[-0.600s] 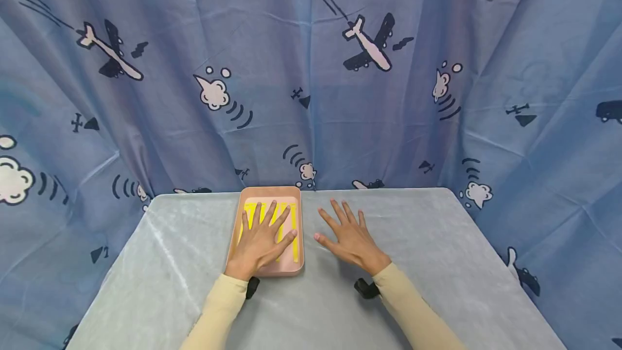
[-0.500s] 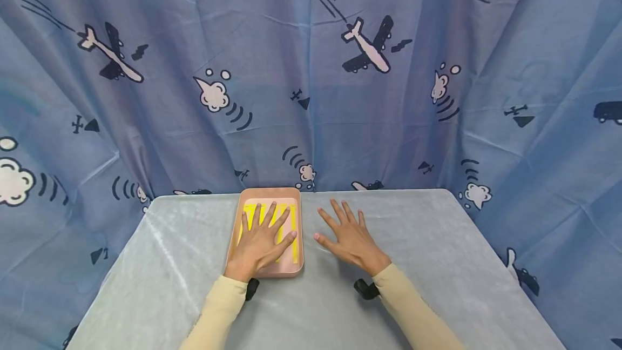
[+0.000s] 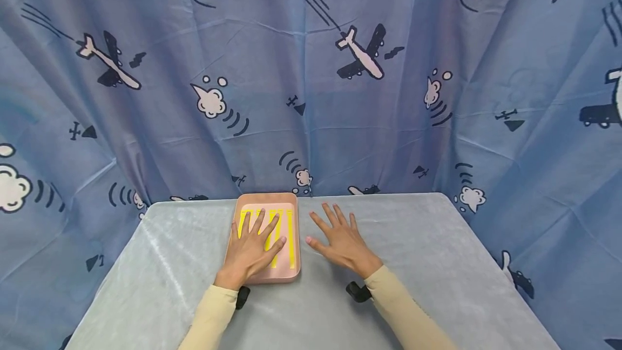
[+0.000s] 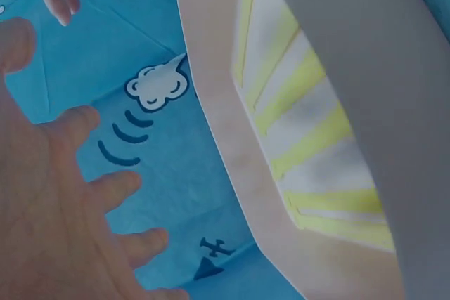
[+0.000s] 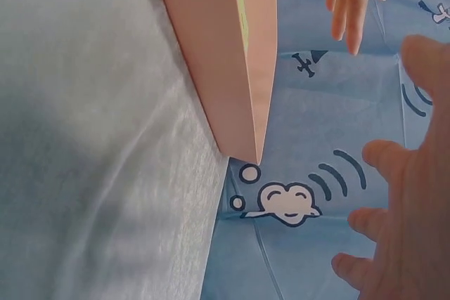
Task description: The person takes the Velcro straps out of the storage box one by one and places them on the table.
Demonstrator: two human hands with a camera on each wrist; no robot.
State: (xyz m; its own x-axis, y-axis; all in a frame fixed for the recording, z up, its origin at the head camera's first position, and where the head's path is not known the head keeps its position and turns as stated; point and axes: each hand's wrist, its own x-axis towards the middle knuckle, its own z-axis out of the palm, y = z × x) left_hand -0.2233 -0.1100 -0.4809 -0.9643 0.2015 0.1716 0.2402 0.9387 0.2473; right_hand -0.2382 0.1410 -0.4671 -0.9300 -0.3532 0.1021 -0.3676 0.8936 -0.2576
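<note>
A pinkish-orange rectangular tray lies on the table, left of the middle. Several yellow strips run lengthwise along its floor. Over the tray's left part is my left hand, palm down with fingers spread, hiding some of the strips. To the right of the tray, my right hand hovers palm down, its fingers also spread and holding nothing. In the left wrist view, the left palm faces the camera beside the tray wall. The right wrist view has the tray's side apart from the right hand.
A light grey cloth covers the table. Behind it hangs a blue curtain printed with planes, clouds and stars. A black wrist mount sits under the right wrist, and another mount under the left.
The head view has tilted up slightly, so the scene sits lower. My left hand has shifted a little left across the tray, and the right hand stays about where it was.
</note>
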